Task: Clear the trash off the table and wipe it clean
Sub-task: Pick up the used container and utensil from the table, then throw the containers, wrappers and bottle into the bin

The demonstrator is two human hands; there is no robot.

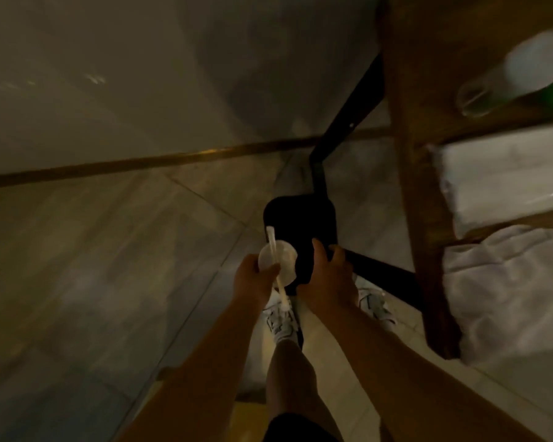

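Note:
My left hand [253, 279] holds a clear plastic cup [286, 260] with a white straw [272, 244] sticking through its lid, right at the near left edge of a black bin [300, 218] on the floor. My right hand [329, 282] grips the bin's near right edge. The wooden table [422, 90] stands to the right. On it lie an empty clear cup [474, 98] on its side, a blurred white and green container [537, 68], a stack of white paper [505, 183] and a crumpled white cloth [511, 291].
The table's black metal legs [358, 100] run down beside and behind the bin. Pale floor tiles spread to the left, and a wall with a brown baseboard [141, 164] rises beyond. My feet in white sneakers [281, 320] stand just behind the bin.

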